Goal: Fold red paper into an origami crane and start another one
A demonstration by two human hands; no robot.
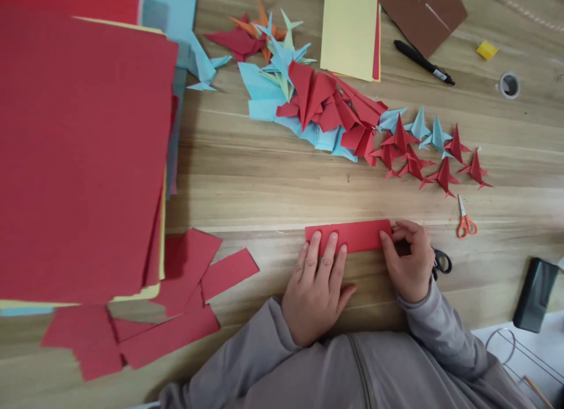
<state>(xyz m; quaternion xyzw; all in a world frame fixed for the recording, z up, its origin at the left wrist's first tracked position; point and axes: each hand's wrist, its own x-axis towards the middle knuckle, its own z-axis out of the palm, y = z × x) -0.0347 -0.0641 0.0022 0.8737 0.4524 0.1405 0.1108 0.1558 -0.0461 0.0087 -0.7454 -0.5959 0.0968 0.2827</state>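
Observation:
A long, narrow strip of red paper (359, 235), seemingly folded lengthwise, lies flat on the wooden table in front of me. My left hand (315, 288) rests on its left part, fingers stretched out and pressing it down. At the strip's right end, my right hand (412, 259) pinches the edge between thumb and forefinger. Partly under the right hand is a pair of black-handled scissors (442, 262); its blades are hidden. Loose red paper pieces (171, 338) lie to the left of my hands.
A tall stack of red sheets (83, 162) stands at the left. Beyond my hands lie folded red and blue paper pieces (317, 103) and small red stars (444, 174). Orange scissors (466, 225), a black pen (423, 62), yellow paper (349, 33) and a black case (534, 294) are farther off.

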